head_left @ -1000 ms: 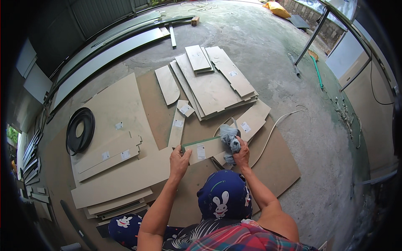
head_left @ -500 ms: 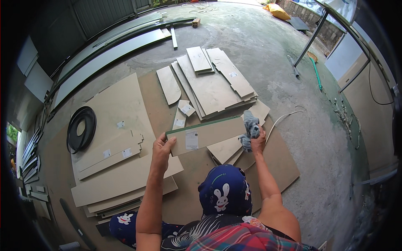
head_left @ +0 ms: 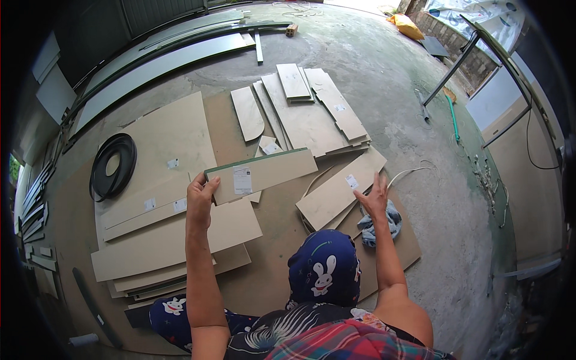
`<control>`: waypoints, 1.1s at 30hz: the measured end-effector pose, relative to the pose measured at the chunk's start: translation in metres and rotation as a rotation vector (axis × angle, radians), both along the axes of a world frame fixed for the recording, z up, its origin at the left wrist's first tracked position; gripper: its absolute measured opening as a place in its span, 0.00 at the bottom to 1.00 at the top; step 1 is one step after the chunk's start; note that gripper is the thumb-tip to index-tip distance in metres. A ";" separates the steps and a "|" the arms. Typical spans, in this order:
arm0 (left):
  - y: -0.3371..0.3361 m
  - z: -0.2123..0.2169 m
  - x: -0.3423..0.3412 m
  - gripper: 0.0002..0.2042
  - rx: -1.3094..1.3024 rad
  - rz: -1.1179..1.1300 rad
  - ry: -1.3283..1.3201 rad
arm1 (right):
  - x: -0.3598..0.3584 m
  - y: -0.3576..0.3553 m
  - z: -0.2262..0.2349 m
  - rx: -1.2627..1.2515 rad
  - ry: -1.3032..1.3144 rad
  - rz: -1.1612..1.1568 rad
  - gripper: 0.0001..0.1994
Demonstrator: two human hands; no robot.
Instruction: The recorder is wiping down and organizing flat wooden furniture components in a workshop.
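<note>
My left hand (head_left: 201, 201) grips the left end of a long narrow beige board (head_left: 270, 171) with a green top edge and a white label, holding it raised over the floor. My right hand (head_left: 375, 198) hovers to the right with its fingers spread and nothing in it, clear of the board. Just below that hand a grey-blue cloth (head_left: 384, 223) lies bundled on a brown sheet (head_left: 276, 270). A beige panel (head_left: 339, 192) with a small label lies flat between the two hands. My blue cap and patterned clothes fill the lower middle.
Cut beige panels lie stacked at the left (head_left: 168, 237) and in a fan farther ahead (head_left: 312, 114). A black coil of edge band (head_left: 111, 165) rests on the left. Long grey panels (head_left: 162, 60) lie at the back. A white cable (head_left: 408, 174), a green hose (head_left: 451, 114) and a metal frame (head_left: 456, 60) are at the right.
The narrow board has been lifted off the floor and swung up and left. My right hand let go of the grey-blue cloth and of the board's right end, and now hangs open.
</note>
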State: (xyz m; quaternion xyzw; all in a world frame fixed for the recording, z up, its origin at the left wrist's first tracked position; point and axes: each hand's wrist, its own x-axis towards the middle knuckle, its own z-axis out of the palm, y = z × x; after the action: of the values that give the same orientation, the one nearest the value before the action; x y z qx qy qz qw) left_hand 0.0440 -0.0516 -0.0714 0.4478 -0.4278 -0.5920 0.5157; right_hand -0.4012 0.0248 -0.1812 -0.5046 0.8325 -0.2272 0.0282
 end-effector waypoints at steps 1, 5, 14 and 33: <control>0.001 0.000 0.007 0.11 0.003 0.013 -0.039 | 0.031 -0.023 0.024 -0.032 -0.027 0.200 0.50; 0.003 0.009 0.026 0.11 0.018 0.080 -0.114 | 0.147 -0.081 0.095 -0.052 0.021 0.860 0.56; 0.012 0.008 0.099 0.13 0.050 0.241 -0.057 | 0.291 -0.126 0.116 0.189 0.090 1.336 0.50; 0.092 0.016 0.267 0.17 -0.232 1.626 0.391 | 0.548 -0.158 0.011 0.102 0.024 1.395 0.40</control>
State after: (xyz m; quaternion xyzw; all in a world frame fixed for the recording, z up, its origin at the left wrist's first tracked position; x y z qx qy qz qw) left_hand 0.3108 0.0407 -0.0554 0.4501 0.0666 -0.0557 0.8887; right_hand 0.1471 -0.1332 -0.1707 -0.9217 0.3240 -0.1110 0.1822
